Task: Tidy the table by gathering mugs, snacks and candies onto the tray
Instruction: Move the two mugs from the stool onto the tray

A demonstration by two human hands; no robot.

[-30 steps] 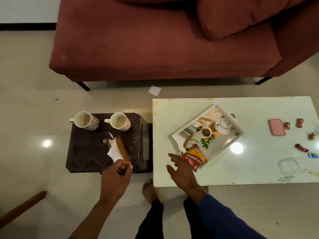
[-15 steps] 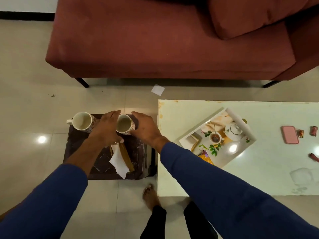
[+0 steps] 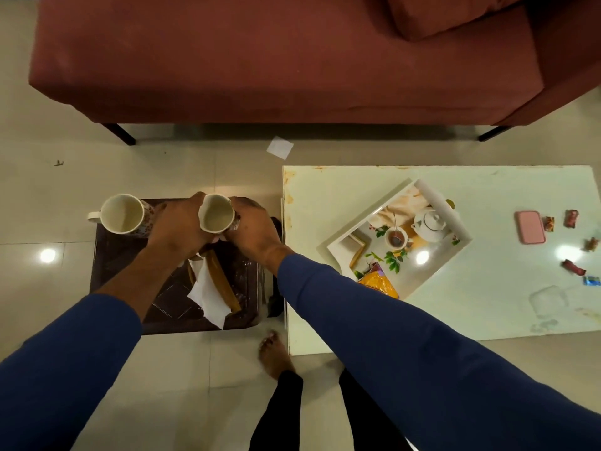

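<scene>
Both of our hands are on the right-hand mug [image 3: 217, 212] now: the left hand [image 3: 177, 227] wraps its near-left side, the right hand [image 3: 255, 229] curls round its right side, so each grip is closed on that mug. Half a second ago the hands were only just arriving at it, the right one still flat beside it; a second ago both hung low near the table edge, the left one closed on something small. The mug stands upright over the far edge of the dark side table [image 3: 130, 281], mouth toward us, inside pale.

The second mug [image 3: 123, 213] sits just left of it, untouched, handle pointing left, same spot as before. A white tissue [image 3: 208, 292] and a brown strip lie on the dark table below our wrists, unmoved.

Over on the white table [image 3: 487, 190], the tray [image 3: 429, 196] rests at an angle with the snack packet [image 3: 379, 281] at its near corner, partly behind our right sleeve. The candies [image 3: 574, 266] lie scattered well to the right of the tray, beside a pink case [image 3: 530, 226], none shifted. Our view has crept slightly forward since the earlier frame.
</scene>
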